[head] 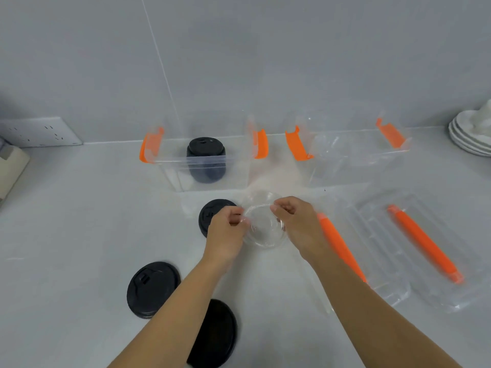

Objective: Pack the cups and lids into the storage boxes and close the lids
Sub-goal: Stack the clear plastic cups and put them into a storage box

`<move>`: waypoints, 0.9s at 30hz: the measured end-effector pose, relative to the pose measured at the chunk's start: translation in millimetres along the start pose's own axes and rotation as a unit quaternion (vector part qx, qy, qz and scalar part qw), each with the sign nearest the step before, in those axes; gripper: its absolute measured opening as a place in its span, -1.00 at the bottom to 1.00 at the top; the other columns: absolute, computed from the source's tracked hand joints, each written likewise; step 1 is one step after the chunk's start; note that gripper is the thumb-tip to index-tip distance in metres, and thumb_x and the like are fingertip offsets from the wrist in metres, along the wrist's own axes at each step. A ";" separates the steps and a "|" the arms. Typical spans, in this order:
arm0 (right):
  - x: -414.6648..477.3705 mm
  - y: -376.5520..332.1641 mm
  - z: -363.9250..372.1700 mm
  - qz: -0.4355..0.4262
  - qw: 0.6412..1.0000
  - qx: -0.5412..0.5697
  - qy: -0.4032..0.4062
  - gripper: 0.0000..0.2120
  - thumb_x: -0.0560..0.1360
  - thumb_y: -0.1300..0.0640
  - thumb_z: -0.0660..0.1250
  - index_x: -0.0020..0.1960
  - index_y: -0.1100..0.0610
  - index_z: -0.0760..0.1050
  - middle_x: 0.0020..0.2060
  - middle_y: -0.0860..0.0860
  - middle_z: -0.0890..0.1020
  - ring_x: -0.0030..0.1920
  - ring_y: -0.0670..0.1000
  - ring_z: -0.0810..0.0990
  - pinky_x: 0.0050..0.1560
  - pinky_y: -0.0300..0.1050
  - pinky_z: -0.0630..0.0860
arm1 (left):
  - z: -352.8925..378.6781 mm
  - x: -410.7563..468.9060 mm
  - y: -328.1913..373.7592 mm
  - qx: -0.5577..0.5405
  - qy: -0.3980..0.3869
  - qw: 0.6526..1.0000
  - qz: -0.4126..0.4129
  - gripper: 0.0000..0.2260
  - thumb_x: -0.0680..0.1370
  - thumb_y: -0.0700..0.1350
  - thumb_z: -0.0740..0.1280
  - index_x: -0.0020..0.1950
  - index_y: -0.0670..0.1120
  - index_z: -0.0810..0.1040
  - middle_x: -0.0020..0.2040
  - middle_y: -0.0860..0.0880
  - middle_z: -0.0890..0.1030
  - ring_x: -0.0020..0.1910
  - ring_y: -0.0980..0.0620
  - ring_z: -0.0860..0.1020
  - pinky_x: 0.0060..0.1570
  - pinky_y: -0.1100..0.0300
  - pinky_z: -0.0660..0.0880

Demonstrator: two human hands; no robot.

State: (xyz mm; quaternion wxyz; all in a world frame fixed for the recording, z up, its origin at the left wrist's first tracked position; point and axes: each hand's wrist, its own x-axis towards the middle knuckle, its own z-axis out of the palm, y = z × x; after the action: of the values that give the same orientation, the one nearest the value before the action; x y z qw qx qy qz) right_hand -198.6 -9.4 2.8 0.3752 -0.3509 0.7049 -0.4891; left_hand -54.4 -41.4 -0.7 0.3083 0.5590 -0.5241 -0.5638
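Observation:
Both hands grip a stack of clear plastic dome lids (263, 229) just above the counter, my left hand (225, 232) pinching its left rim and my right hand (297, 224) its right rim. Behind them stand two open clear storage boxes with orange latches. The left box (170, 166) holds a stack of black lids (206, 160); the right box (332, 168) holds clear plastic pieces that are hard to make out. Three black lids lie loose on the counter: one (210, 211) partly behind my left hand, one (151, 288) to the front left, one (218, 333) under my left forearm.
Two clear box covers with orange handles lie flat on the right, one (435, 248) farther right and one (382, 261) nearer my right arm. White plates (467, 136) are stacked at the far right. A wall socket (37, 131) and a beige object (10, 166) sit at the left.

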 end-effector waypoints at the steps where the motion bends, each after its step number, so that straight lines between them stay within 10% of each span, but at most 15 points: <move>1: 5.9 -2.3 -0.5 -0.004 1.000 0.002 0.000 -0.91 0.46 0.26 0.35 -0.06 0.26 0.57 -0.34 -0.02 0.54 -0.31 -0.07 0.47 -0.20 -0.19 0.39 | 3.6 3.0 2.9 0.002 0.009 1.000 0.006 -0.79 0.50 -0.24 0.33 0.12 -0.13 0.49 -0.01 -0.05 0.59 -0.05 0.02 0.56 -0.02 0.18 0.50; 7: 42.1 -5.0 -0.7 -0.024 0.999 -0.025 -0.012 -0.90 0.47 0.26 0.31 -0.07 0.29 0.55 -0.26 0.09 0.57 -0.20 0.05 0.51 -0.07 -0.05 0.45 | 24.3 16.8 14.5 -0.006 0.008 1.000 0.003 -0.41 0.39 -0.25 0.45 0.36 -0.04 0.33 0.10 0.09 0.44 0.11 0.08 0.45 0.09 0.24 0.37; 12: 63.6 1.4 1.4 -0.023 0.998 -0.057 -0.026 -0.89 0.48 0.25 0.29 -0.05 0.26 0.55 -0.16 0.11 0.60 -0.13 0.03 0.51 -0.06 -0.16 0.40 | 31.1 21.8 15.1 0.118 0.000 0.989 0.094 -0.64 0.26 -0.20 0.48 -0.20 0.11 0.36 -0.22 0.16 0.44 -0.22 0.26 0.45 -0.28 0.47 0.36; 22: 80.0 11.3 1.5 -0.060 0.984 -0.148 -0.073 -0.81 0.50 0.20 0.27 -0.13 0.32 0.56 -0.14 0.24 0.58 -0.05 0.15 0.50 0.02 -0.04 0.39 | 32.4 26.8 8.0 0.171 0.004 0.980 0.098 -0.49 0.28 -0.16 0.48 -0.01 0.33 0.36 -0.09 0.38 0.36 -0.04 0.36 0.40 -0.09 0.68 0.22; 27: 81.5 6.9 0.6 -0.031 0.978 -0.164 -0.125 -0.55 0.53 0.15 0.23 -0.50 0.14 0.21 -0.48 0.02 0.27 -0.24 0.08 0.30 -0.20 -0.10 0.21 | 30.9 31.6 8.8 0.230 0.011 0.973 0.033 -0.35 0.20 0.05 0.48 0.22 -0.10 0.39 -0.11 0.18 0.38 0.11 -0.01 0.38 0.15 0.07 0.35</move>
State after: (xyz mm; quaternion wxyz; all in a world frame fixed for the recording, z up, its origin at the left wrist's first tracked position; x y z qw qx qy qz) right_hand -237.5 -78.0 -19.0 0.3819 -0.4880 0.7119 -0.3305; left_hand -91.7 -65.5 -7.6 0.1953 0.6035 -0.6542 -0.4119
